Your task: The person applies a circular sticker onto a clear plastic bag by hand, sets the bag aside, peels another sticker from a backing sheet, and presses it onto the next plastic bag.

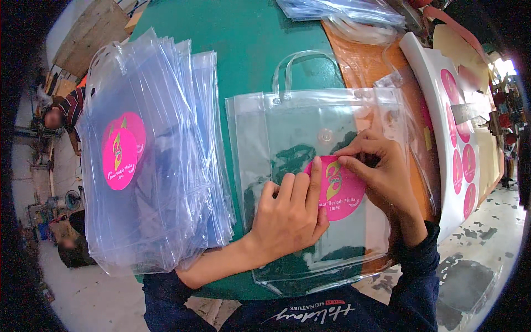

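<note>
A clear plastic bag (254,127) with looped handles and a round snap button (326,136) lies flat before me. Against its front is a round pink sticker (347,206) with a yellow-green design. My right hand (384,174) pinches the sticker's upper right edge between thumb and index finger. Along its left edge, my left hand (287,213) rests with the index finger stretched out and the thumb at the lower left. How much of the sticker is stuck down, I cannot tell. To the left is a stack of clear bags (166,105), its top one bearing a pink sticker (119,163).
A curved white sheet (445,191) of pink stickers stands along the right side. More clear bags (348,12) lie at the far edge. The green tabletop (232,33) meets a brown wooden surface (352,52). Another person (72,110) is beyond the table at left, near a fan (72,200).
</note>
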A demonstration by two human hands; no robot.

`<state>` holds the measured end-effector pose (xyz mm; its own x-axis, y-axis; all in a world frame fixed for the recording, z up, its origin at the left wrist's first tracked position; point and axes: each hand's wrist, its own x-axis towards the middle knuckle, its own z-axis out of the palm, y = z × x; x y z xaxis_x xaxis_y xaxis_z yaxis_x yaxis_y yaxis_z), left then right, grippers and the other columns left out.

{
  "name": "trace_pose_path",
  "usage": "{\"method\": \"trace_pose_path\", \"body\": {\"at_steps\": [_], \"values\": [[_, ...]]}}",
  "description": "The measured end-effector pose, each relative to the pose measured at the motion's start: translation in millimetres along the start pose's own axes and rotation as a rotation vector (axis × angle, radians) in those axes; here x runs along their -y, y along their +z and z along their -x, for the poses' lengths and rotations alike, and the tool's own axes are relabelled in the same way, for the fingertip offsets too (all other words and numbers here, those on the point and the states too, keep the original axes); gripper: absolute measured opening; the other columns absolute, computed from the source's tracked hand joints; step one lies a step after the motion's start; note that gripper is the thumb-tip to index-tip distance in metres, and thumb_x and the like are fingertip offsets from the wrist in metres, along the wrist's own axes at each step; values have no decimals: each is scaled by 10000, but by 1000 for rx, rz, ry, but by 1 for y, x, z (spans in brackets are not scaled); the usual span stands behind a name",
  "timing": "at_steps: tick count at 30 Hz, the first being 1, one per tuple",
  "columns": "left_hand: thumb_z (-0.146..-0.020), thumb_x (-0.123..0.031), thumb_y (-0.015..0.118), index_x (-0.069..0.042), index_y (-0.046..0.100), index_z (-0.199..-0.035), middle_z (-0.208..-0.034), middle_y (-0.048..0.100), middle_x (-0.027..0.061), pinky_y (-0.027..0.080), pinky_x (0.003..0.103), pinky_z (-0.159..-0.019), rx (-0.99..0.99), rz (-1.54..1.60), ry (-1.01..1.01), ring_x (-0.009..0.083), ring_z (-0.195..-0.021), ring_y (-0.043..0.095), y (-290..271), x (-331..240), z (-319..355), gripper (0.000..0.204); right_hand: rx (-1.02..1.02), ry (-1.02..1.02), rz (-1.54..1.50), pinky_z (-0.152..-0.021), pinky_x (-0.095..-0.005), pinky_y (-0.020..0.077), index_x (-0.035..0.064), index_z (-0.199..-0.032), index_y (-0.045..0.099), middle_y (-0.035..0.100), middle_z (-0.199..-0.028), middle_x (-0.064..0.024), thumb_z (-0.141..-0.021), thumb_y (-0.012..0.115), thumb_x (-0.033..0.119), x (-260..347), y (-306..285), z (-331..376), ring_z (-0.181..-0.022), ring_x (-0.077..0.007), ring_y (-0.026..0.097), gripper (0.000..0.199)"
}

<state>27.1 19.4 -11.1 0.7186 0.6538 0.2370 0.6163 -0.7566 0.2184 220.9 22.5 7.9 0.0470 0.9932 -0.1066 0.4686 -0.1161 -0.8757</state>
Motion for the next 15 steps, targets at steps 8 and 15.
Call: {"method": "trace_pose_path", "body": {"at_steps": [8, 15], "values": [[-728, -328, 557, 110, 408, -1278, -780, 441, 101, 361, 370, -580, -17, 29, 14, 233, -716, 467, 1, -2, -1, 719, -13, -74, 51, -551, -230, 415, 6, -849, 694, 588, -751, -48, -761, 682, 74, -3, -4, 2, -620, -92, 541, 112], [-707, -334, 570, 104, 428, -1268, -780, 447, 104, 369, 360, -588, -18, 7, 12, 234, -721, 476, -1, 0, 0, 726, -30, -61, 29, -545, -233, 409, 1, -844, 693, 583, -728, -52, -760, 682, 76, -2, 1, 0, -609, -96, 531, 113]]}}
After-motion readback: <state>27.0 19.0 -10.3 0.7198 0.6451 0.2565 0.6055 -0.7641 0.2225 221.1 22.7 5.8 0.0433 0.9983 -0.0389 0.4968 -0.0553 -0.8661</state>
